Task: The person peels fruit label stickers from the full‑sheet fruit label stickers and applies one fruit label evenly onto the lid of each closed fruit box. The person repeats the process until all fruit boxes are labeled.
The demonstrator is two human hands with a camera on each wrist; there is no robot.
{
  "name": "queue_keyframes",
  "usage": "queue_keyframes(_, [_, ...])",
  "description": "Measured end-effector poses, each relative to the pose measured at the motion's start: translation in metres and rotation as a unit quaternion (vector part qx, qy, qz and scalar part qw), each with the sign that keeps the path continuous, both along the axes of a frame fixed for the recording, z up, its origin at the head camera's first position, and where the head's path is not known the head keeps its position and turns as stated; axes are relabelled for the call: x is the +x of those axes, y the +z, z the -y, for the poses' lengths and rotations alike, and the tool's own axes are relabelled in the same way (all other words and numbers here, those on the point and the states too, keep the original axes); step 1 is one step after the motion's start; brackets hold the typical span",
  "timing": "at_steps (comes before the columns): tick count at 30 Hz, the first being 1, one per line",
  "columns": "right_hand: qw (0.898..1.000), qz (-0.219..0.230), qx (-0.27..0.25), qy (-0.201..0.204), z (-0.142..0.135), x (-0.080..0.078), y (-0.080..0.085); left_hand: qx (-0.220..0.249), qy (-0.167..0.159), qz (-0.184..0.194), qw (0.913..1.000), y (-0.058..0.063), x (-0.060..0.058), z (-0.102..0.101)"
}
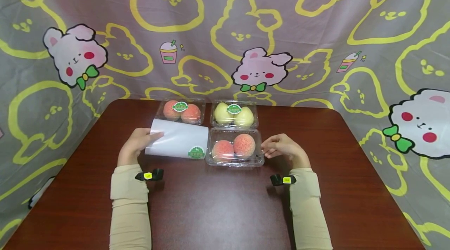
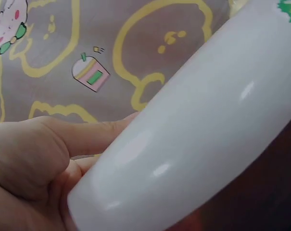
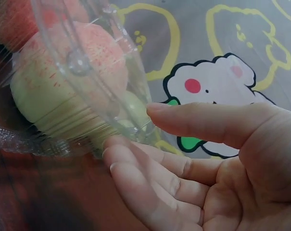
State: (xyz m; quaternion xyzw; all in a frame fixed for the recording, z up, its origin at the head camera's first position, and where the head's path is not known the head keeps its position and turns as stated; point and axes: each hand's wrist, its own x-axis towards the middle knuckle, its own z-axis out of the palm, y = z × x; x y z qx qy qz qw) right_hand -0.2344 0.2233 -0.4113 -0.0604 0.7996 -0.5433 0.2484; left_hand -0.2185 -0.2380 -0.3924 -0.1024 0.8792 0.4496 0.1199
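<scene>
My left hand (image 1: 138,143) pinches a curved white sheet (image 1: 177,138) by its left edge, thumb on top. One round green label (image 1: 196,152) sits at the sheet's lower right corner. Just right of it is a clear plastic clamshell box (image 1: 215,163) with two pink peaches (image 1: 244,145), and no label shows on its lid. Beside that box's right side is my right hand (image 1: 285,149), with loosely bent fingers and its fingertips right at the box edge. The right wrist view shows nothing held between thumb (image 3: 198,122) and fingers.
Behind the sheet stands another clear box of pink peaches (image 1: 190,113) with a green label on its lid, partly covered by the sheet. A labelled box of pale yellow fruit (image 1: 243,116) stands to its right. A patterned curtain (image 1: 225,39) hangs behind the brown table (image 1: 225,211).
</scene>
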Motion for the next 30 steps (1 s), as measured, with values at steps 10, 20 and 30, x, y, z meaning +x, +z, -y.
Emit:
queue_keyframes(10, [0.999,-0.041,0.017,-0.023,0.002,0.007,0.017,0.010,-0.007,-0.037,0.9992,0.015,0.007,-0.002])
queue_keyframes(20, [0.997,-0.071,-0.005,-0.023,0.013,0.015,0.032,0.039,-0.024,-0.092,0.9947,0.027,0.012,-0.015])
queue_keyframes(30, [0.995,-0.102,-0.016,-0.010,0.032,0.022,0.040,0.078,-0.005,-0.143,0.9866,0.036,0.016,-0.029])
